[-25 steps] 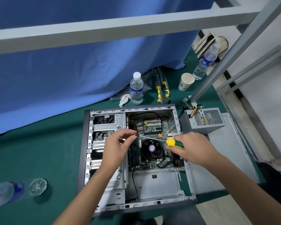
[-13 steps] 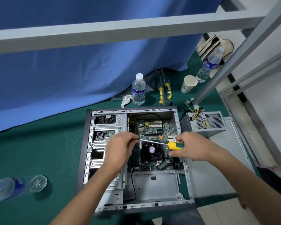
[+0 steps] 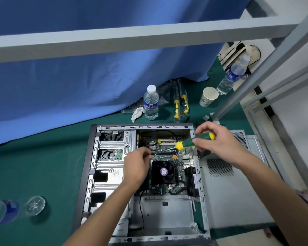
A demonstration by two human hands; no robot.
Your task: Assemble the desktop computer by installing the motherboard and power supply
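An open computer case lies flat on the green table. The motherboard with its black CPU fan sits inside the case. My right hand grips the green and yellow handle of a screwdriver, whose shaft slants down to the left over the board. My left hand pinches the shaft near its tip, and the tip itself is hidden by my fingers. The grey power supply stands outside the case at its right, mostly behind my right hand.
The case's side panel lies right of the case. Behind the case stand a water bottle, two yellow-handled tools, a paper cup and a second bottle. Another bottle lies at the far left. A grey frame bar crosses overhead.
My right hand has risen and moved right along the screwdriver handle, so more of the handle shows. The left hand stays pinched on the shaft near the tip. The view has shifted slightly.
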